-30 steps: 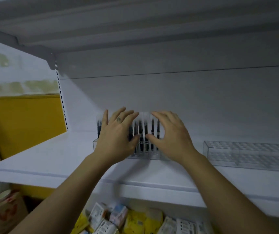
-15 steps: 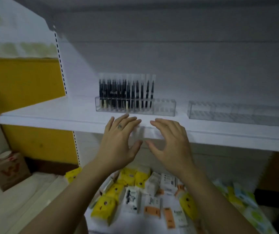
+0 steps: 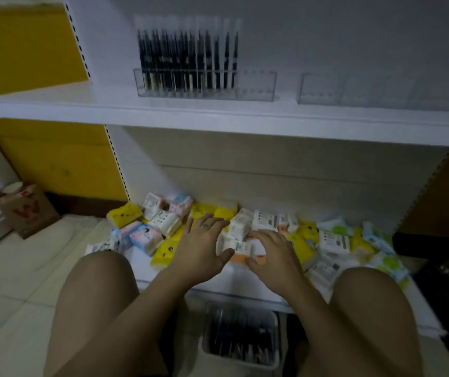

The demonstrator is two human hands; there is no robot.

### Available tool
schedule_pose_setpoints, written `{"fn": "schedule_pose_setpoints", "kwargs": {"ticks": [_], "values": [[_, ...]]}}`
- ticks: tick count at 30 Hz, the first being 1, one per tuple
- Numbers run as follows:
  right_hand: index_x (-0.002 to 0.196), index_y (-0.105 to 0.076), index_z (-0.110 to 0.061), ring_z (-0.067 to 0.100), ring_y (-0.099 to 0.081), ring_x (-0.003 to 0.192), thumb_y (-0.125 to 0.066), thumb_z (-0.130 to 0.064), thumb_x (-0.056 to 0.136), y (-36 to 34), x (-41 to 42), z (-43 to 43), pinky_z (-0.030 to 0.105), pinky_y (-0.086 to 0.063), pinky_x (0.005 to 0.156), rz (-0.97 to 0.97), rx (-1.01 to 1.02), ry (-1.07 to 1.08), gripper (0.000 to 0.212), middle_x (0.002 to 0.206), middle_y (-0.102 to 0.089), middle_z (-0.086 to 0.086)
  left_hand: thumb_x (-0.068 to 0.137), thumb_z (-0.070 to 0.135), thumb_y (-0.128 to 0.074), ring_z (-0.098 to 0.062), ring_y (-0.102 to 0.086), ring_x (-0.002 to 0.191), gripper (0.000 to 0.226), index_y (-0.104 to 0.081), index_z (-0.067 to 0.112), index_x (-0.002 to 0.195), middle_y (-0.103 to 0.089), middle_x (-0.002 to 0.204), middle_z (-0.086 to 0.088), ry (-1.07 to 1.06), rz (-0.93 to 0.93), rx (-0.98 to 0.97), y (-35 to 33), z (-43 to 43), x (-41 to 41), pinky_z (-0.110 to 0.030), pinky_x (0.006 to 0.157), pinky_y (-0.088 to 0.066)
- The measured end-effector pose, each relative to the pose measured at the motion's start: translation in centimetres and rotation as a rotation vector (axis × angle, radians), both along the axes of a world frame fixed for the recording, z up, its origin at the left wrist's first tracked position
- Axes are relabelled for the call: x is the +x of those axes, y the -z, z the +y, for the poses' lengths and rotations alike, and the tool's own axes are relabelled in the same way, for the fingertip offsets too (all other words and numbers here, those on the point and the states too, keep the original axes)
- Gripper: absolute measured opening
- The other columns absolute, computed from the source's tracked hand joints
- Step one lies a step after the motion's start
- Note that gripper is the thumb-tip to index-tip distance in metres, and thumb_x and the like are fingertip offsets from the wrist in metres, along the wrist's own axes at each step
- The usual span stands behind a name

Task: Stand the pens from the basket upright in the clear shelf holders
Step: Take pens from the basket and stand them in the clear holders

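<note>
Both hands have dropped from the pen holder on the upper shelf to the bottom shelf.
Head view: left hand and right hand hover spread and hold nothing, over tissue packs. The basket of pens sits on the floor between the knees, behind both hands and about midway between them, its pens apparently pointing front to back. The clear holder above is part filled.

Dim, underexposed; motion blur throughout; wide-angle bending at edges; no glare.
</note>
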State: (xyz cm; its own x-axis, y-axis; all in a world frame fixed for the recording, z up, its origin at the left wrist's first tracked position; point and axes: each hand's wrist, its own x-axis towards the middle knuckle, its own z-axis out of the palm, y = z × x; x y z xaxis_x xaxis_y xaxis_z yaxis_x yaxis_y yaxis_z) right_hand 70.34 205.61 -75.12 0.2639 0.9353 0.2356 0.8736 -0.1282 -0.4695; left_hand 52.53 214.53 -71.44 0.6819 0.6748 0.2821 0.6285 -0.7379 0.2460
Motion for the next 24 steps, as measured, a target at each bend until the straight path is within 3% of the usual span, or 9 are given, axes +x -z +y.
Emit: {"fn": "schedule_pose_setpoints", "kwargs": {"ticks": [4, 10, 13, 16, 19, 21, 22, 24], "values": [[0.139, -0.046, -0.02, 0.024, -0.042, 0.127, -0.068, -0.038, 0.086, 4.0, 0.3, -0.2, 0.033, -0.036, 0.103, 0.098, -0.198, 0.05, 0.061, 0.14, -0.046, 0.002, 0.088, 0.054, -0.054, -0.019, -0.019, 0.145, 0.065, -0.037, 0.027, 0.144, -0.038, 0.15, 0.005, -0.039, 0.123, -0.131, 3.6, -1.1, 1.0, -0.046, 0.118, -0.013], [0.141, -0.044, -0.021, 0.026, -0.041, 0.129, -0.068, -0.038, 0.086, 8.9, -0.2, 0.7, 0.036, -0.039, 0.103, 0.197, -0.424, 0.073, 0.062, 0.142, -0.044, 0.005, 0.089, 0.051, -0.057, -0.02, -0.02, 0.144, 0.068, -0.032, 0.026, 0.147, -0.034, 0.152, 0.003, -0.085, 0.233, -0.37, 9.1, -0.4, 2.5, -0.049, 0.115, -0.018], [0.143, -0.042, -0.02, 0.027, -0.04, 0.131, -0.068, -0.038, 0.086, 10.7, 0.4, 0.2, 0.038, -0.039, 0.105, 0.208, -0.545, 0.085, 0.065, 0.144, -0.04, 0.006, 0.085, 0.05, -0.062, -0.022, -0.034, 0.138, 0.067, -0.04, 0.025, 0.143, -0.043, 0.146, 0.0, -0.128, 0.216, -0.517, 12.8, -0.7, 2.3, -0.045, 0.113, -0.028], [0.14, -0.045, -0.017, 0.027, -0.046, 0.124, -0.069, -0.034, 0.084, 11.9, 0.6, -0.4, 0.034, -0.044, 0.098, 0.216, -0.656, 0.077, 0.063, 0.138, -0.043, 0.007, 0.085, 0.033, -0.067, -0.02, -0.053, 0.119, 0.053, -0.051, 0.018, 0.133, -0.056, 0.133, -0.004, -0.196, 0.184, -0.723, 16.0, -2.1, 1.5, -0.029, 0.098, -0.044], [0.111, -0.058, -0.017, 0.024, -0.056, 0.104, -0.069, -0.026, 0.079, 13.5, 0.6, -0.8, 0.032, -0.05, 0.082, 0.197, -0.754, 0.06, 0.035, 0.116, -0.056, 0.005, 0.091, 0.017, -0.061, -0.017, -0.053, 0.112, 0.045, -0.048, 0.013, 0.134, -0.055, 0.131, -0.005, -0.163, 0.17, -0.923, 17.6, -3.4, 2.3, -0.014, 0.083, -0.038], [0.082, -0.054, -0.02, 0.017, -0.056, 0.081, -0.065, -0.018, 0.078, 14.7, 0.4, -1.1, 0.027, -0.048, 0.064, 0.23, -0.837, 0.098, 0.013, 0.091, -0.058, 0.001, 0.09, 0.02, -0.062, -0.021, -0.055, 0.113, 0.043, -0.051, 0.014, 0.131, -0.058, 0.128, -0.008, -0.127, 0.149, -0.972, 18.3, -3.9, 3.2, -0.024, 0.092, -0.044], [0.073, -0.05, -0.021, 0.015, -0.053, 0.074, -0.064, -0.015, 0.079, 15.3, 0.2, -1.1, 0.023, -0.043, 0.058, 0.238, -0.881, 0.111, 0.016, 0.082, -0.055, -0.001, 0.088, 0.023, -0.064, -0.024, -0.057, 0.111, 0.041, -0.054, 0.015, 0.127, -0.061, 0.124, -0.009, -0.118, 0.138, -0.974, 18.3, -4.0, 3.5, -0.031, 0.094, -0.048], [0.074, -0.056, -0.017, 0.02, -0.057, 0.079, -0.061, -0.016, 0.082, 16.5, -0.8, -1.0, 0.024, -0.045, 0.061, 0.269, -0.935, 0.126, 0.01, 0.085, -0.059, 0.003, 0.086, 0.026, -0.067, -0.025, -0.059, 0.108, 0.041, -0.057, 0.015, 0.124, -0.064, 0.119, -0.01, -0.107, 0.12, -0.969, 18.7, -4.2, 3.5, -0.039, 0.092, -0.051]]}}
